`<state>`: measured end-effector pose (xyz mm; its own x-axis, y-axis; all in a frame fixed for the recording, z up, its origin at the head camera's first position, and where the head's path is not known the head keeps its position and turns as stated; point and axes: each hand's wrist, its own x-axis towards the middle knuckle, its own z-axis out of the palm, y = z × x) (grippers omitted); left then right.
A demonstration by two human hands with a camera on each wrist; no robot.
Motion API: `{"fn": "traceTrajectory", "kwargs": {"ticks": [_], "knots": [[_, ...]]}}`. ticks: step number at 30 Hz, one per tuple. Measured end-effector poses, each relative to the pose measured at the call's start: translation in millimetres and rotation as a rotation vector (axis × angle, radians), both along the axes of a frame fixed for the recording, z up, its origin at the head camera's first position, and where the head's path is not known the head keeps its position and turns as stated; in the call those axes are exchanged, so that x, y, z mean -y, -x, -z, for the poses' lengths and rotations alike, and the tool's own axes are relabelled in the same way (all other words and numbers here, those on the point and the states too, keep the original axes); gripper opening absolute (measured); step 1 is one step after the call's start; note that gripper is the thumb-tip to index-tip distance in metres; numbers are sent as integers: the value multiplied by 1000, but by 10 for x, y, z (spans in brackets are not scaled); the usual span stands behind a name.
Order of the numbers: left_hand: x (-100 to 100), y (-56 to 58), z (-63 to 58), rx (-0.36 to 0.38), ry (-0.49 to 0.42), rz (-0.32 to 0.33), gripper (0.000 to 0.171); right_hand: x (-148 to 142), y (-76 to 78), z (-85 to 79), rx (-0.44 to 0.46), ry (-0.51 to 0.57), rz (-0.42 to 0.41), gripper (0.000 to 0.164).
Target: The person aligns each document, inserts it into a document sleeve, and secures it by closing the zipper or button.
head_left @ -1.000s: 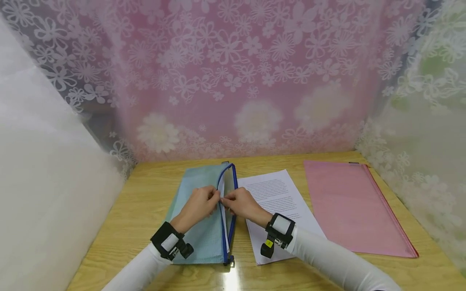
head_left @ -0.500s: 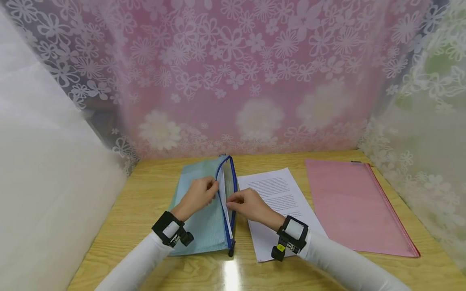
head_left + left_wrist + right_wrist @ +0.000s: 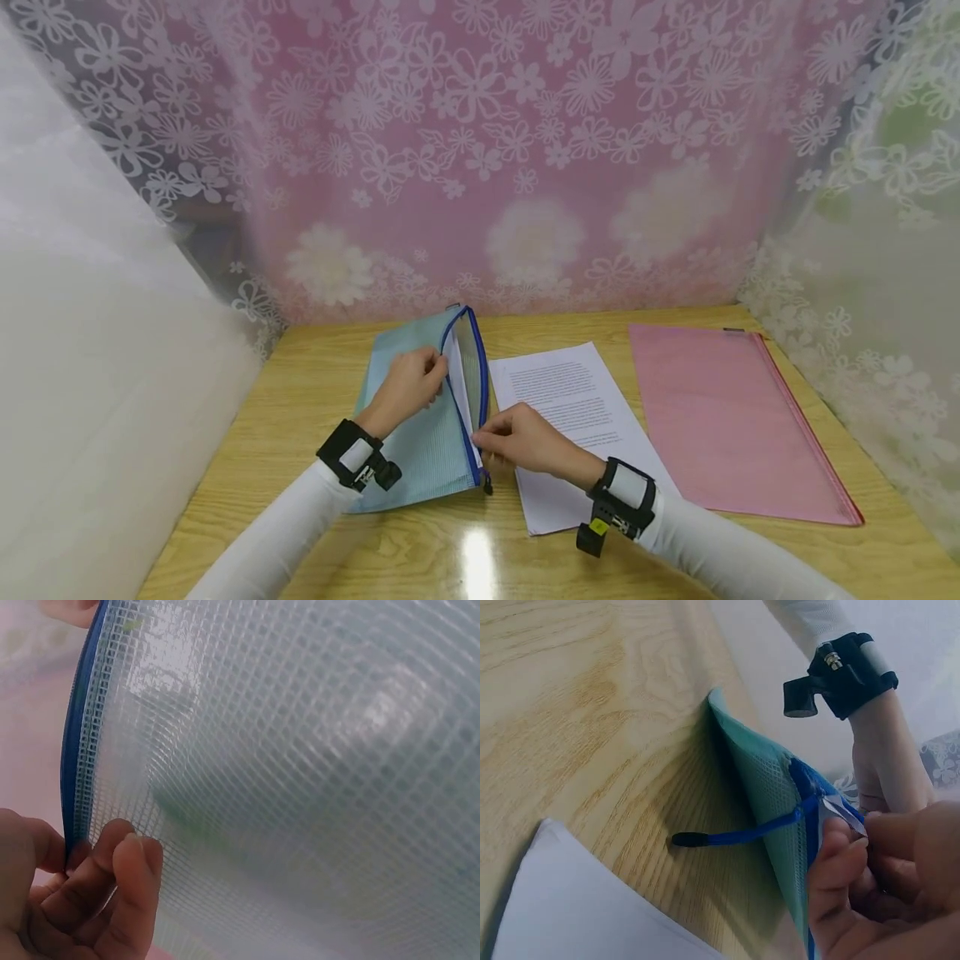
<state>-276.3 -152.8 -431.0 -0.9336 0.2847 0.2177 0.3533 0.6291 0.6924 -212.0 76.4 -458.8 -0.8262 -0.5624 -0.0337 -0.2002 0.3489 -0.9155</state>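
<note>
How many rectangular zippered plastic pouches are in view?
2: the light blue mesh pouch, pinched by the left hand, and the red-edged pink pouch, right of the printed white paper.

Glossy mesh-textured plastic blue folder point(image 3: 431, 454), matt printed paper point(image 3: 562, 404), shiny wood-grain table point(image 3: 408, 558).

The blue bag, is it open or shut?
Open: the blue bag has its zipper edges apart, with white paper showing between.
</note>
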Motion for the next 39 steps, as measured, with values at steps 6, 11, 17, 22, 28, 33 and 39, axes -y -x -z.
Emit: {"fn": "traceTrajectory", "kwargs": {"ticks": [6,11,17,22,28,33,39], "knots": [[-57,-33,-43,43,-37,-35,33,26,5,19,95,45,-20,24],[-91,-60,-71,73,-89,-66,33,62,9,14,129,71,-31,26],[-114,-102,-88,109,-191,-95,30,116,4,24,104,54,-10,27],[-115,-118,-89,150,-251,-128,29,140,-50,52,13,12,-8,26],[-81,-94,-82,163,-266,-160,27,139,-136,90,-116,-76,-48,18],[-58,-84,-83,180,-275,-162,30,158,-206,86,-160,-91,3,22],[-49,-87,-53,195,-267,-173,29,162,-246,78,-203,-74,71,34]]}}
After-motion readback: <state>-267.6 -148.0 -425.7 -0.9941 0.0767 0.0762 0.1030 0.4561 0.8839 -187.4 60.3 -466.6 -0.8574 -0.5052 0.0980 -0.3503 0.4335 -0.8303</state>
